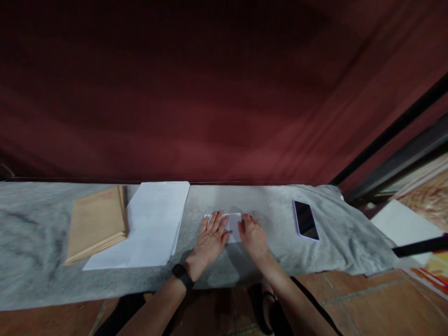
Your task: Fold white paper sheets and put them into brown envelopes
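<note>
A small white folded sheet of paper (234, 228) lies on the grey cloth in front of me. My left hand (210, 237) rests flat over its left part, fingers spread and pointing away from me. A black band circles that wrist. At the paper's right edge is my right hand (252, 232), its fingers curled and pressed together on the edge. The fingertips of that hand are partly hidden. Left of my hands lies a stack of large white paper sheets (154, 224), partly covered by a pile of brown envelopes (98, 221).
A phone (305, 220) in a lilac case lies to the right on the grey cloth (346, 238). A dark red wall (224, 116) rises behind the cloth-covered surface. Black bars (392, 130) slant at the right. Tiled floor (367, 303) shows below the front edge.
</note>
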Tool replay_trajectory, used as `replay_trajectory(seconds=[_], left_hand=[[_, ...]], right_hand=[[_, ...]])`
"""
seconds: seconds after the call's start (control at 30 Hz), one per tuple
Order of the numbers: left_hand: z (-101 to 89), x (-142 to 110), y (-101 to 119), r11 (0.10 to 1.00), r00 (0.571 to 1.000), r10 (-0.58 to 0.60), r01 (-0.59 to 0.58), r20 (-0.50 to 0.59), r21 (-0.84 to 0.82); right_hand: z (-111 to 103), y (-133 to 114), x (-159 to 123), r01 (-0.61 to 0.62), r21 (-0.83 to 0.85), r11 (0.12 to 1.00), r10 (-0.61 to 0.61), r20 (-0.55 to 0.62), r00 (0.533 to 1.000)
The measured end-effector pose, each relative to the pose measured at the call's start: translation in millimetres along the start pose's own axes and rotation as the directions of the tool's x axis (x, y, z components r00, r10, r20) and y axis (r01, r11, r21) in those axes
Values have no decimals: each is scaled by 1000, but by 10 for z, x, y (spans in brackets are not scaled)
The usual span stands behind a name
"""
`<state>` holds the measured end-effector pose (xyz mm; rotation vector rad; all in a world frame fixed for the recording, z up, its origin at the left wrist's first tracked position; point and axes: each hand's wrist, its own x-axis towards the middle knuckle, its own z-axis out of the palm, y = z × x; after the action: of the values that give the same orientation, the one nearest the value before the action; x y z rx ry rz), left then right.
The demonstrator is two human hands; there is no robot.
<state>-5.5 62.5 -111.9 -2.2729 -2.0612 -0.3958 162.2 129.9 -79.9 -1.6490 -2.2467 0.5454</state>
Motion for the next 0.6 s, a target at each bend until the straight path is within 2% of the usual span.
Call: replay_trajectory(seconds=[0.07,0.13,0.23,0.4,0.6], left_hand=[[24,1,2,1000,1000,-15,14,17,24],[33,2,-6,999,999,-13,11,39,53],[38,0,-26,995,996,-4,-4,86,96],[46,-17,-56,992,996,-24,12,91,126],[28,-52,-166,990,992,-125,123,26,67]], right_hand=[[51,-75,-27,128,90,988,-126,-27,992],[143,-152,-68,272,194,943,-272,-28,962],[313,-221,-154,378,222,899,-386,-11,923],[475,-187,-247,374,96,923,-375,-5,927],[474,-66,-185,349,26,937,-349,-13,937]])
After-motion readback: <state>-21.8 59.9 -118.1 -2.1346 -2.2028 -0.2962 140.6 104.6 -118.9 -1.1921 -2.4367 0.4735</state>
